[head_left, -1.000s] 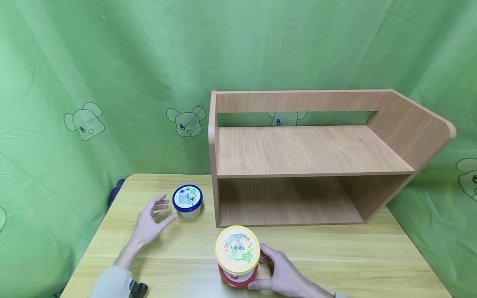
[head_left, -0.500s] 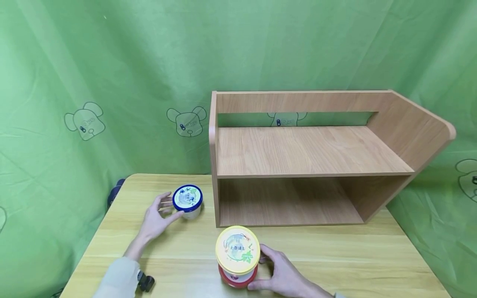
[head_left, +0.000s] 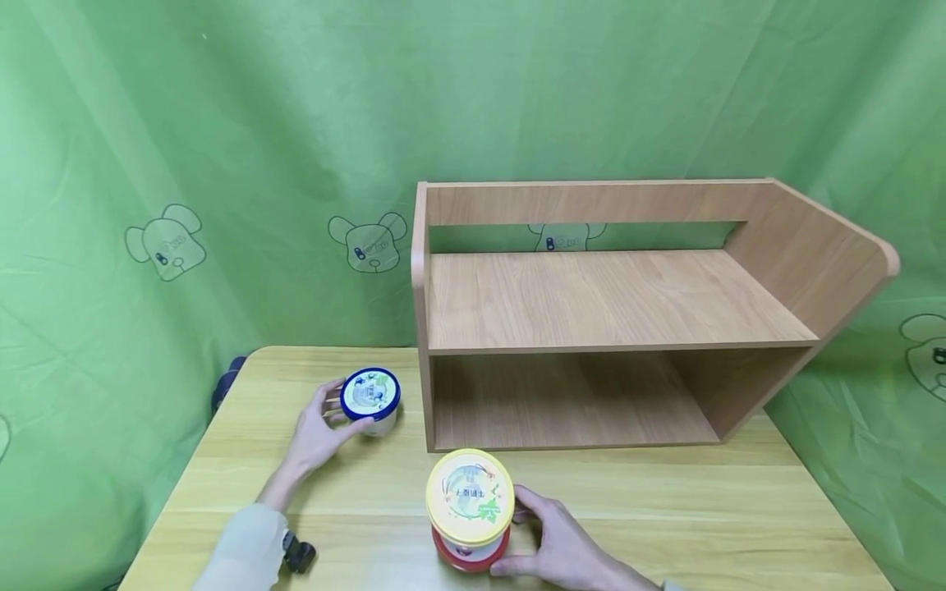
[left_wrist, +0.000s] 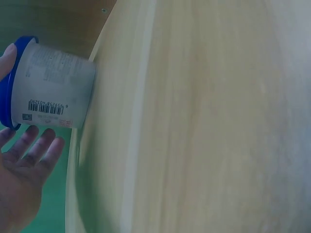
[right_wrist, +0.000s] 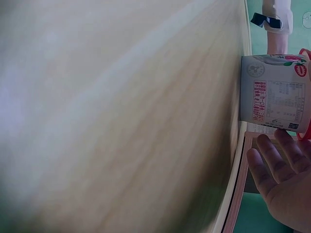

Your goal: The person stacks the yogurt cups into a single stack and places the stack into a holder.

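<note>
In the head view, a white tub with a blue lid [head_left: 371,394] stands on the table left of the shelf unit. My left hand [head_left: 316,435] holds its lid, thumb at the front and fingers at the left side. The left wrist view shows the tub's barcoded side [left_wrist: 53,85] and my loosely spread lower fingers [left_wrist: 39,148]. Nearer me, a yellow-lidded tub [head_left: 470,497] is stacked on a red-lidded tub [head_left: 464,554]. My right hand [head_left: 554,542] holds the red lid from the right between thumb and fingers. In the right wrist view, the red-lidded tub's printed side [right_wrist: 274,92] shows.
A two-level wooden shelf unit [head_left: 621,300] stands at the back of the wooden table [head_left: 665,517], behind and right of the stacked tubs. A green curtain [head_left: 281,123] hangs all round. A dark wrist device [head_left: 299,556] sits by the left sleeve.
My left hand has moved right and slightly forward, from beside the blue-lidded tub to a hold on its lid. The right hand and the stacked tubs have stayed in place.
</note>
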Action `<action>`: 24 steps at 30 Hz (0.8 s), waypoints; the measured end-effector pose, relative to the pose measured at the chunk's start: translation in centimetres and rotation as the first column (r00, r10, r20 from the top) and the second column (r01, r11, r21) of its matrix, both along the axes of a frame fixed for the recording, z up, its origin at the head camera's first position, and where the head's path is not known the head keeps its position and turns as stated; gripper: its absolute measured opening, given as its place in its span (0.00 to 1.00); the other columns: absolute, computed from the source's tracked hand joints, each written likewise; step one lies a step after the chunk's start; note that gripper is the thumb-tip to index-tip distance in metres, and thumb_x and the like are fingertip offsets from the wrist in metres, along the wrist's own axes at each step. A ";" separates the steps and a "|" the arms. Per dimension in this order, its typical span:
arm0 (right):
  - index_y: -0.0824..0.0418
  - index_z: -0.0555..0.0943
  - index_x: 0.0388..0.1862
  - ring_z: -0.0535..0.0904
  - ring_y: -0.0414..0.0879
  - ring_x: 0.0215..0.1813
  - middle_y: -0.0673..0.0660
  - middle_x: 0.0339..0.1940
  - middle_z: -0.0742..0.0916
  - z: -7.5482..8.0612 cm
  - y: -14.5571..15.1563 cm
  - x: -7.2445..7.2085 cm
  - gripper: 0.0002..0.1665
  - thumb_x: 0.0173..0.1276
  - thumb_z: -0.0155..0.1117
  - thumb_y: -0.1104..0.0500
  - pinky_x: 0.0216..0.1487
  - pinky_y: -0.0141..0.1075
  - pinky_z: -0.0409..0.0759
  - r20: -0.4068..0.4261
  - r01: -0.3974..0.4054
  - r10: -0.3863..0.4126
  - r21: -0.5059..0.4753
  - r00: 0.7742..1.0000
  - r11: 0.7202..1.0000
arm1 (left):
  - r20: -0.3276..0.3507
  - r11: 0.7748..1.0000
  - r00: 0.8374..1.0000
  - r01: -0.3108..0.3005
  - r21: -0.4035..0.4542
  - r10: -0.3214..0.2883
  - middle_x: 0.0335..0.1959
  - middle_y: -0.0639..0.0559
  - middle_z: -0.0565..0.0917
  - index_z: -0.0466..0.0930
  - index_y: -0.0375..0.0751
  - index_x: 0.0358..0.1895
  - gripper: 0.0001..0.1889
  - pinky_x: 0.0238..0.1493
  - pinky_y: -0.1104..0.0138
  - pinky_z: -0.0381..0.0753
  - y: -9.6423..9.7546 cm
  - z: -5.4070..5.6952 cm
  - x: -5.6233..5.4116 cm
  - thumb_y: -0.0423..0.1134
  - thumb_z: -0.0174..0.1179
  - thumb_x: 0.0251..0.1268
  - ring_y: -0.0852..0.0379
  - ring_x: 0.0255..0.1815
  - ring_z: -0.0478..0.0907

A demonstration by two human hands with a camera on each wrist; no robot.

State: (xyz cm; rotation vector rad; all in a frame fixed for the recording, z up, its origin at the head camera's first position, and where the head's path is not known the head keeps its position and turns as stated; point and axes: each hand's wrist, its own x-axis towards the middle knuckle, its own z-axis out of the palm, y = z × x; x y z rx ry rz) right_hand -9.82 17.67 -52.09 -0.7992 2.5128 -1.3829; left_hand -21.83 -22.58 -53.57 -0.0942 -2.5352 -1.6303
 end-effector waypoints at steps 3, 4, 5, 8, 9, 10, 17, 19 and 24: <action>0.43 0.76 0.70 0.83 0.34 0.57 0.41 0.58 0.89 -0.1 0.0 0.0 0.46 0.54 0.86 0.40 0.65 0.36 0.82 -0.011 -0.006 0.006 -0.010 1.000 1.000 | 0.009 1.000 1.000 -0.002 -0.008 0.002 0.67 0.33 0.79 0.63 0.36 0.78 0.49 0.69 0.48 0.84 0.2 0.1 0.0 0.43 0.81 0.55 0.37 0.64 0.81; 0.43 0.76 0.70 0.83 0.35 0.57 0.41 0.57 0.89 -0.1 0.0 0.0 0.46 0.54 0.86 0.41 0.65 0.36 0.82 -0.011 -0.008 0.008 -0.014 1.000 1.000 | 0.011 1.000 1.000 -0.001 -0.007 0.001 0.67 0.33 0.79 0.63 0.36 0.78 0.50 0.69 0.47 0.84 0.2 0.1 0.0 0.43 0.82 0.55 0.37 0.64 0.81; 0.43 0.76 0.70 0.83 0.35 0.57 0.41 0.57 0.89 -0.2 0.0 0.0 0.45 0.54 0.86 0.41 0.65 0.36 0.82 -0.015 -0.010 0.009 -0.016 1.000 1.000 | 0.013 1.000 1.000 0.001 -0.005 -0.001 0.67 0.33 0.79 0.63 0.36 0.78 0.50 0.69 0.47 0.84 0.3 0.2 0.0 0.43 0.82 0.55 0.37 0.64 0.81; 0.43 0.76 0.69 0.83 0.35 0.57 0.41 0.57 0.89 -0.2 0.0 0.0 0.45 0.54 0.86 0.41 0.64 0.36 0.82 -0.017 -0.012 0.011 -0.019 1.000 1.000 | 0.014 1.000 1.000 0.007 0.008 -0.007 0.67 0.33 0.79 0.63 0.36 0.78 0.50 0.69 0.47 0.84 0.4 0.2 -0.1 0.42 0.82 0.54 0.37 0.64 0.81; 0.43 0.76 0.69 0.83 0.35 0.57 0.41 0.57 0.89 -0.2 0.0 0.0 0.45 0.54 0.86 0.41 0.64 0.36 0.82 -0.016 -0.012 0.012 -0.019 1.000 1.000 | 0.014 1.000 1.000 0.008 0.011 -0.008 0.67 0.33 0.79 0.63 0.36 0.78 0.50 0.69 0.47 0.84 0.4 0.3 -0.1 0.42 0.82 0.54 0.37 0.64 0.81; 0.43 0.76 0.69 0.83 0.35 0.57 0.41 0.57 0.89 -0.2 0.0 0.0 0.45 0.54 0.86 0.41 0.64 0.36 0.82 -0.014 -0.012 0.012 -0.019 1.000 1.000 | 0.014 1.000 1.000 0.010 0.014 -0.010 0.67 0.33 0.79 0.63 0.36 0.78 0.49 0.69 0.47 0.84 0.4 0.3 -0.1 0.42 0.82 0.54 0.37 0.64 0.81; 0.43 0.76 0.70 0.83 0.36 0.57 0.42 0.58 0.89 -0.1 0.0 0.0 0.45 0.55 0.86 0.43 0.65 0.35 0.82 0.010 -0.019 0.019 -0.029 1.000 0.999 | 0.012 1.000 1.000 0.005 0.016 -0.005 0.68 0.33 0.79 0.63 0.35 0.78 0.49 0.69 0.48 0.84 0.6 0.2 -0.2 0.42 0.82 0.54 0.38 0.65 0.81; 0.43 0.76 0.70 0.84 0.37 0.58 0.42 0.59 0.89 -0.1 0.0 0.0 0.45 0.55 0.86 0.43 0.65 0.35 0.82 0.016 -0.022 0.022 -0.033 1.000 0.999 | 0.014 1.000 1.000 0.004 0.010 -0.004 0.68 0.33 0.79 0.63 0.35 0.78 0.49 0.69 0.47 0.84 0.6 0.2 -0.2 0.42 0.82 0.54 0.37 0.65 0.81; 0.43 0.76 0.70 0.84 0.36 0.58 0.41 0.59 0.89 -0.1 0.0 0.0 0.45 0.55 0.86 0.42 0.66 0.35 0.82 0.015 -0.017 0.018 -0.026 1.000 1.000 | 0.017 1.000 1.000 -0.002 -0.007 0.002 0.68 0.34 0.79 0.63 0.36 0.78 0.49 0.69 0.48 0.84 0.5 0.2 -0.3 0.43 0.82 0.55 0.38 0.65 0.81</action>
